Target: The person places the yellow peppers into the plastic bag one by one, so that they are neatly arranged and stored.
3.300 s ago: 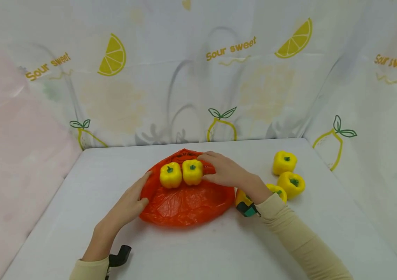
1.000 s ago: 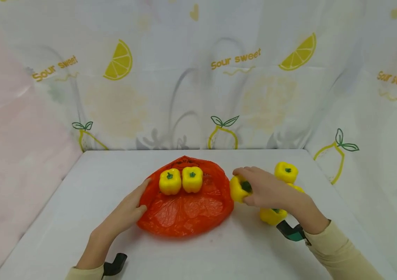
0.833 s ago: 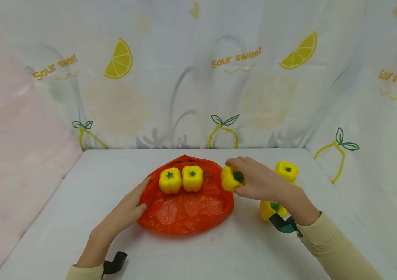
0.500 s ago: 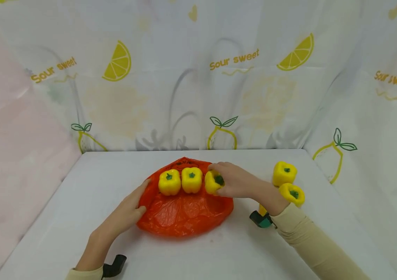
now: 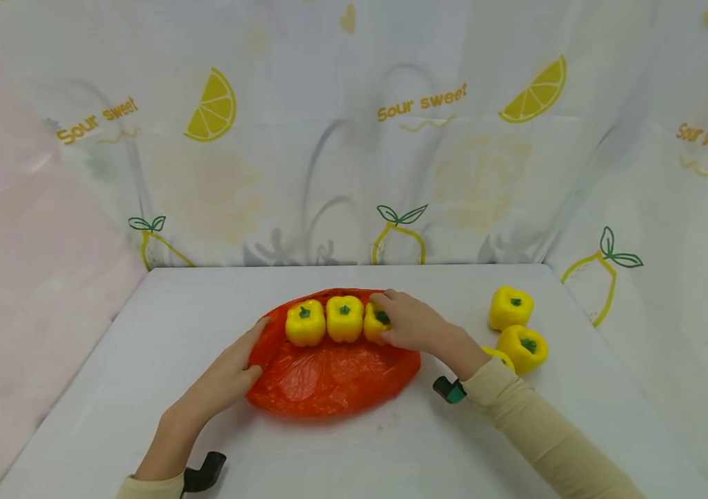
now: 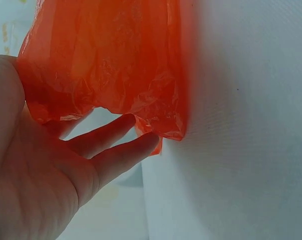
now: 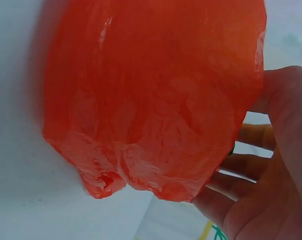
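Note:
A red plastic bag [image 5: 335, 381] stands on the table with its mouth spread upward. Two yellow bell peppers, the left one [image 5: 305, 323] and the middle one [image 5: 344, 319], sit side by side in its mouth. A third bell pepper [image 5: 376, 321] is beside them, partly covered by my right hand [image 5: 416, 323], whose fingers and thumb curl about it at the bag's right end. My left hand [image 5: 227, 374] grips the bag's left edge. In the left wrist view, its fingers [image 6: 123, 157] reach behind the red plastic. The right wrist view shows the bag hiding part of my right hand [image 7: 271, 175].
On the right of the white table [image 5: 141, 360] lie a back bell pepper [image 5: 510, 309], another in front of it [image 5: 523, 350], and one partly hidden by my right sleeve [image 5: 500, 357]. A lemon-printed cloth [image 5: 304, 173] rises behind the table.
My right hand has carried a bell pepper leftward from the right-hand group into the bag's mouth. The bag's back edge has flattened. My left hand has stayed at the left edge.

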### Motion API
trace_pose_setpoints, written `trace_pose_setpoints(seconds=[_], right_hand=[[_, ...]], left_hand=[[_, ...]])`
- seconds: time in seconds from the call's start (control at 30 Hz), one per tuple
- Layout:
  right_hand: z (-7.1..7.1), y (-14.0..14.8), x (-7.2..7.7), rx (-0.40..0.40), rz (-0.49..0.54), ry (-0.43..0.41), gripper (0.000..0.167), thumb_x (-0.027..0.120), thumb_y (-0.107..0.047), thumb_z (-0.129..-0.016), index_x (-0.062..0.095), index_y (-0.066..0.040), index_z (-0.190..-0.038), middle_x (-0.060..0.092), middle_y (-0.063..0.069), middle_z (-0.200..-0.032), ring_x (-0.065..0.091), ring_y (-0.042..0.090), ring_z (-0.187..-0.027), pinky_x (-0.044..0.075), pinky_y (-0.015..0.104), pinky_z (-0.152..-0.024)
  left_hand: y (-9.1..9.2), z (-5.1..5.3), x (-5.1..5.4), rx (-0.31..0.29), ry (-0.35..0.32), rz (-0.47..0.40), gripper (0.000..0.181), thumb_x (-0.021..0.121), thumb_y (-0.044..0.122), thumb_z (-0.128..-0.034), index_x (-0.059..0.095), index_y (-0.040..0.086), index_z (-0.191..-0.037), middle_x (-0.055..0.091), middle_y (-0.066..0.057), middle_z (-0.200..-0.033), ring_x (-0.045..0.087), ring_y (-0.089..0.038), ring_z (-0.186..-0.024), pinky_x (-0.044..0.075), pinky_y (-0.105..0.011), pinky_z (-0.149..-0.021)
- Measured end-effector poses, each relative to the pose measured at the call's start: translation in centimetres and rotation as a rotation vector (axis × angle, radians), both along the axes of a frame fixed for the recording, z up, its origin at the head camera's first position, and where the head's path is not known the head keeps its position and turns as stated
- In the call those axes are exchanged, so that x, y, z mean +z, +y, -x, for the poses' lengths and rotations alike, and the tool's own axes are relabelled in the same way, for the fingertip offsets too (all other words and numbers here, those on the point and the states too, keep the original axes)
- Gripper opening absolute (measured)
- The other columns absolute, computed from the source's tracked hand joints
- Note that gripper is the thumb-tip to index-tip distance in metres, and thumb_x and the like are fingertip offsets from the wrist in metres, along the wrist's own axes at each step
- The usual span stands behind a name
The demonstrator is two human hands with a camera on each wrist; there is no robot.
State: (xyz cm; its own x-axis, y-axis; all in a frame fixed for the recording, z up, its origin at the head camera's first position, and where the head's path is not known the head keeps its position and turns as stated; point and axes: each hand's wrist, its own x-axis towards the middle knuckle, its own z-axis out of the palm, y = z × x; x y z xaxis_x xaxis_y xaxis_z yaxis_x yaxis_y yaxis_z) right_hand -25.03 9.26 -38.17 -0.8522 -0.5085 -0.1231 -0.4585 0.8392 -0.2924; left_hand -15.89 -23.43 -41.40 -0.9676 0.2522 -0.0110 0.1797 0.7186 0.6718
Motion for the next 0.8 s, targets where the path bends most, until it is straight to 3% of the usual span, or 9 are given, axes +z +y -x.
trace_pose_setpoints(seconds=[0.4, 0.8], right_hand=[[-0.5, 0.5, 0.1, 0.011, 0.069, 0.038, 0.053, 0.067, -0.022, -0.09, 0.053, -0.014, -0.14, 0.054, 0.006, -0.139, 0.056, 0.024, -0.12, 0.05, 0.043, -0.106], [-0.6, 2.0, 0.7, 0.03, 0.128, 0.009, 0.039, 0.062, -0.015, -0.092, 0.062, -0.011, -0.131, 0.055, 0.007, -0.14, 0.057, 0.023, -0.12, 0.051, 0.042, -0.106]], left_hand=[[-0.1, -0.1, 0.0, 0.016, -0.025, -0.003, 0.078, 0.045, 0.0, -0.0892, 0.014, 0.008, -0.16, 0.021, -0.016, -0.165, 0.023, -0.041, -0.151, 0.028, -0.062, -0.118], [0.0, 0.2, -0.2, 0.008, -0.025, -0.023, 0.077, 0.045, -0.001, -0.0894, 0.015, 0.009, -0.16, 0.022, -0.016, -0.165, 0.024, -0.041, -0.151, 0.029, -0.063, -0.117]])
